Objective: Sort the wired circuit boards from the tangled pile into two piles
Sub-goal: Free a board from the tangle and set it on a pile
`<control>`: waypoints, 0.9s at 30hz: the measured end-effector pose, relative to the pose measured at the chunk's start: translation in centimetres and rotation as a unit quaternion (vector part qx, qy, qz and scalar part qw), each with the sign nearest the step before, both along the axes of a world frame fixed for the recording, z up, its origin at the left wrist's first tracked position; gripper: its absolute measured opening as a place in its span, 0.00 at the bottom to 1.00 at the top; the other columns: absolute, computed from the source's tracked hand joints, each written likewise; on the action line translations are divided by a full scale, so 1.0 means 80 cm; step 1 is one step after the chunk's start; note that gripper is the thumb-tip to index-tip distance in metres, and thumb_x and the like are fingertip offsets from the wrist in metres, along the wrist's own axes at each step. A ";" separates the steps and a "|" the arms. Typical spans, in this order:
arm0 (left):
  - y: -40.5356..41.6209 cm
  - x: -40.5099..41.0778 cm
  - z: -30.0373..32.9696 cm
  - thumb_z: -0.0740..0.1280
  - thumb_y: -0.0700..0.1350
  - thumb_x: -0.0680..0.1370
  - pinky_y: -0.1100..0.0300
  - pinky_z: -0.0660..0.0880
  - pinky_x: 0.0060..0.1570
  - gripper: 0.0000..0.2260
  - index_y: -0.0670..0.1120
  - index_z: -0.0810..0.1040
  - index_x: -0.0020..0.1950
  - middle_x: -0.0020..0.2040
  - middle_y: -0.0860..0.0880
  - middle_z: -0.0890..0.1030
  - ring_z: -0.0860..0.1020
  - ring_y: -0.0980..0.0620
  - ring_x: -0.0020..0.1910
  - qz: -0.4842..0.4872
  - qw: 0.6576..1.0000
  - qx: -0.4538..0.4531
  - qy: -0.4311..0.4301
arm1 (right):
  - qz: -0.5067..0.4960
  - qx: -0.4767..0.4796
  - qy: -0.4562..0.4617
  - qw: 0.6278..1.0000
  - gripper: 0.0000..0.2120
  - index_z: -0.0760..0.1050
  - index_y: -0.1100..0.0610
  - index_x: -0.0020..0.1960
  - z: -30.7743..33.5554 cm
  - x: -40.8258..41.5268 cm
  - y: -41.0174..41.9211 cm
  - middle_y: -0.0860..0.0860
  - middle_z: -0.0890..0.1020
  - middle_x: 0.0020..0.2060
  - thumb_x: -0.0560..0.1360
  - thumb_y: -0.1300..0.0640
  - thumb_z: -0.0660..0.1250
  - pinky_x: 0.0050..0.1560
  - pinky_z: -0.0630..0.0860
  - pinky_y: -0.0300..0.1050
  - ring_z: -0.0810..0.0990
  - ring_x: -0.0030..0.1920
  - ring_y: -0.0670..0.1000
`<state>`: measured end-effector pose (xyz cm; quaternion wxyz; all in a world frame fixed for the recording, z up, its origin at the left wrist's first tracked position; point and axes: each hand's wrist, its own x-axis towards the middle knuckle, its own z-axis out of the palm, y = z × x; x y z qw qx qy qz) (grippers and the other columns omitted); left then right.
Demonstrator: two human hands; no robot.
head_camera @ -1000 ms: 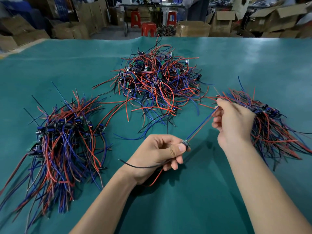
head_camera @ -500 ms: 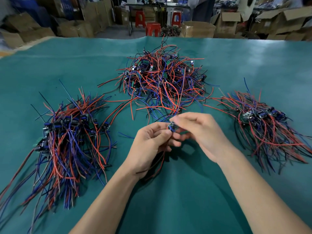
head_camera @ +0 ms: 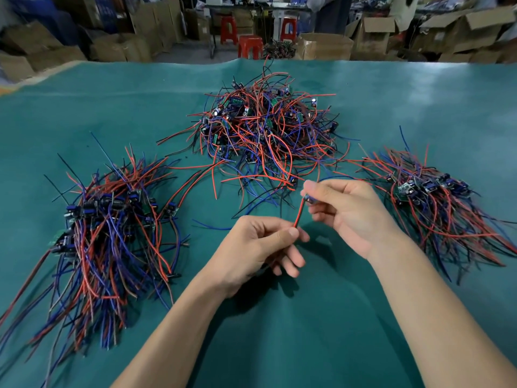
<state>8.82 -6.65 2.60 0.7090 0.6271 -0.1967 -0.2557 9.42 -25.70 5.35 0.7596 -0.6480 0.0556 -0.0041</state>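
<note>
Two sorted wire-and-board piles flank a large tangled red-blue-black wired-board pile [head_camera: 268, 130] still unsorted; both hands' grip pinches one small wired circuit board [head_camera: 309, 199]: right hand [head_camera: 347, 211] the board, left hand [head_camera: 257, 247] its red wire.

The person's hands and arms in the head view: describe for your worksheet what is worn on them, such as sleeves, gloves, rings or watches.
Nothing is worn that the head view shows. The left hand and the right hand are bare, with no gloves and no rings on the fingers in sight. Both forearms are uncovered down to the bottom edge of the picture: no sleeve, cuff, watch or wristband shows. The fingernails in sight are short and unpainted.
</note>
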 end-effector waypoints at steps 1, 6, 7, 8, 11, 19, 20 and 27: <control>0.000 -0.001 0.001 0.63 0.42 0.83 0.65 0.72 0.29 0.09 0.44 0.83 0.49 0.36 0.44 0.84 0.82 0.51 0.30 -0.010 1.000 0.010 -0.006 | -0.019 0.022 0.019 0.999 0.15 0.83 0.61 0.40 0.001 0.000 -0.004 0.52 0.82 0.31 0.62 0.50 0.77 0.31 0.76 0.35 0.78 0.30 0.47; 0.002 -0.002 0.003 0.62 0.42 0.83 0.65 0.74 0.32 0.08 0.42 0.81 0.53 0.39 0.45 0.85 0.83 0.51 0.33 -0.041 0.998 0.040 -0.025 | -0.110 0.114 0.076 0.985 0.08 0.85 0.57 0.33 0.005 0.005 -0.018 0.52 0.83 0.33 0.61 0.52 0.79 0.28 0.73 0.35 0.77 0.29 0.46; 0.002 -0.002 0.003 0.62 0.41 0.83 0.65 0.74 0.32 0.08 0.42 0.81 0.54 0.39 0.46 0.85 0.83 0.52 0.33 -0.047 0.997 0.045 -0.030 | -0.135 0.136 0.076 0.979 0.09 0.85 0.58 0.34 0.005 0.006 -0.024 0.53 0.83 0.34 0.61 0.53 0.79 0.28 0.72 0.35 0.77 0.29 0.47; 0.002 -0.003 0.003 0.62 0.41 0.83 0.65 0.74 0.33 0.08 0.42 0.81 0.54 0.40 0.46 0.86 0.83 0.52 0.34 -0.051 0.997 0.051 -0.036 | -0.159 0.154 0.074 0.972 0.09 0.84 0.58 0.37 0.004 0.007 -0.029 0.53 0.83 0.34 0.62 0.54 0.80 0.28 0.72 0.36 0.77 0.30 0.47; 0.000 -0.004 0.002 0.61 0.40 0.84 0.66 0.73 0.33 0.08 0.42 0.80 0.54 0.43 0.46 0.86 0.82 0.53 0.34 -0.046 0.996 0.060 -0.054 | -0.186 0.175 0.069 0.964 0.07 0.84 0.58 0.37 0.004 0.008 -0.033 0.53 0.83 0.35 0.68 0.56 0.79 0.29 0.72 0.36 0.77 0.30 0.47; -0.005 -0.001 -0.003 0.59 0.40 0.85 0.65 0.68 0.19 0.09 0.44 0.77 0.49 0.36 0.43 0.83 0.75 0.52 0.20 0.062 0.997 0.028 -0.033 | -0.144 -0.050 -0.204 0.967 0.07 0.86 0.52 0.38 0.048 -0.016 -0.025 0.49 0.84 0.32 0.69 0.50 0.80 0.35 0.75 0.38 0.79 0.32 0.47; -0.005 0.000 -0.003 0.58 0.40 0.85 0.66 0.67 0.18 0.09 0.43 0.76 0.49 0.37 0.43 0.84 0.75 0.52 0.19 0.080 0.996 0.021 -0.030 | -0.128 -0.094 -0.242 0.957 0.07 0.87 0.50 0.39 0.056 -0.021 -0.018 0.49 0.84 0.32 0.68 0.48 0.80 0.35 0.75 0.39 0.78 0.32 0.48; -0.011 0.002 -0.012 0.55 0.36 0.85 0.62 0.72 0.20 0.11 0.40 0.75 0.47 0.39 0.42 0.84 0.80 0.48 0.28 0.131 0.988 0.066 -0.038 | -0.105 -0.139 -0.310 0.935 0.04 0.86 0.48 0.39 0.098 -0.037 -0.001 0.50 0.84 0.33 0.71 0.50 0.77 0.36 0.74 0.44 0.77 0.33 0.47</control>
